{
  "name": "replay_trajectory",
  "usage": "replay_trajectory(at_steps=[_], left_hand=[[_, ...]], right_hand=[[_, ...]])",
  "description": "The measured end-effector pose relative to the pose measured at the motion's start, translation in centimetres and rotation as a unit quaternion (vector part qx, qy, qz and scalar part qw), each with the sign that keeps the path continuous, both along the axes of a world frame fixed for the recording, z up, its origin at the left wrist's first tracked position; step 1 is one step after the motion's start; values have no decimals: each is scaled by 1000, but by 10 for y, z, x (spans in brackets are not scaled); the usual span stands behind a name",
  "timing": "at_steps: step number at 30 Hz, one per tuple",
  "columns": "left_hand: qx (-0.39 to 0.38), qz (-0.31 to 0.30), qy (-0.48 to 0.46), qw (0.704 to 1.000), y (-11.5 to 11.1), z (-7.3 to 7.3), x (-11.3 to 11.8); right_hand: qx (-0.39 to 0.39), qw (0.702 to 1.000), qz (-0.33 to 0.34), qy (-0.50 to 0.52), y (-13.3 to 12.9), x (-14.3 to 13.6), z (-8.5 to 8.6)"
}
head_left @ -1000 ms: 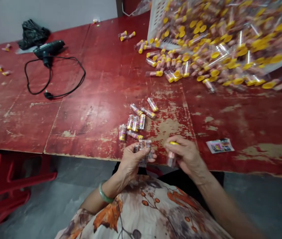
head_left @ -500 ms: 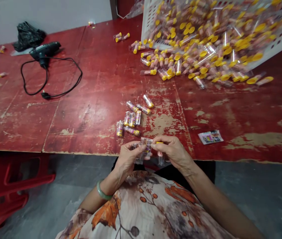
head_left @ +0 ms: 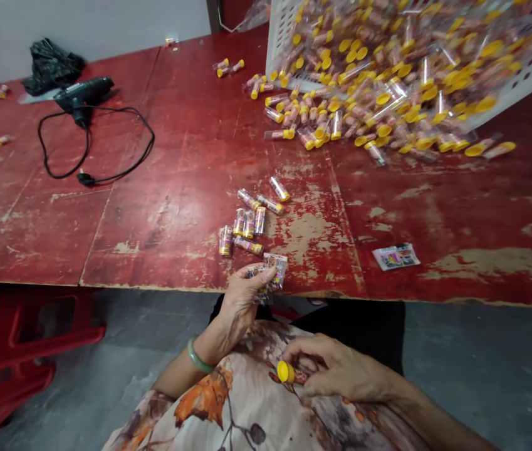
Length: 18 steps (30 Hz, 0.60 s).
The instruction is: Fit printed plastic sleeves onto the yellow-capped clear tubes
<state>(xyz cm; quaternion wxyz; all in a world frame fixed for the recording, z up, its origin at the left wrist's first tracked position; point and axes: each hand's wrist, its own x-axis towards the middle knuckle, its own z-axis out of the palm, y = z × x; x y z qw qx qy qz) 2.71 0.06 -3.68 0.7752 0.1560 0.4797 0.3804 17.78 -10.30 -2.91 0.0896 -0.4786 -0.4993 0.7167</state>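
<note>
My left hand (head_left: pixel 243 294) pinches a few clear printed plastic sleeves (head_left: pixel 276 272) at the table's front edge, thumb on top. Low over the patterned shirt, my right hand (head_left: pixel 341 371) has its fingers curled around a small clear tube with a yellow cap (head_left: pixel 286 372); pinkish pieces show inside, and the cap points left. Just beyond my left hand lie several tubes in printed sleeves (head_left: pixel 249 222), loosely grouped on the red table (head_left: pixel 190 156). Off to the right rests a small stack of flat printed sleeves (head_left: pixel 396 257).
A white perforated basket (head_left: pixel 277 37) lies tipped at the back right, with many yellow-capped tubes (head_left: pixel 336 125) spilling from it. At the back left are a dark heat gun (head_left: pixel 82 97) with a looped cord and a black plastic bag (head_left: pixel 52 66). Red stools (head_left: pixel 16 338) stand lower left.
My right hand has drawn back from the sleeves toward my body, carrying the yellow-capped tube down over the shirt. My left hand stays nearly in place, still holding the sleeves.
</note>
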Motion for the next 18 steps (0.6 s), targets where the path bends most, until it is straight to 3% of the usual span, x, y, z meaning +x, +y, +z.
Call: replay_trajectory(at_steps=[2, 4, 7, 9, 12, 18], left_hand=[[0, 18, 2, 1000, -1, 0, 1], [3, 39, 9, 999, -3, -1, 3], [4, 34, -3, 999, -4, -1, 6], [-4, 26, -16, 1000, -4, -2, 8], [-17, 16, -45, 999, -2, -5, 10], [-62, -8, -87, 994, -1, -10, 7]], right_hand=[[2, 999, -35, 11, -1, 3, -5], [11, 990, -131, 48, 2, 10, -9], [57, 934, -328, 129, 14, 19, -9], [76, 891, -410, 180, 25, 19, -5], [58, 861, -450, 231, 38, 10, 0], [17, 862, -453, 227, 45, 0, -2]])
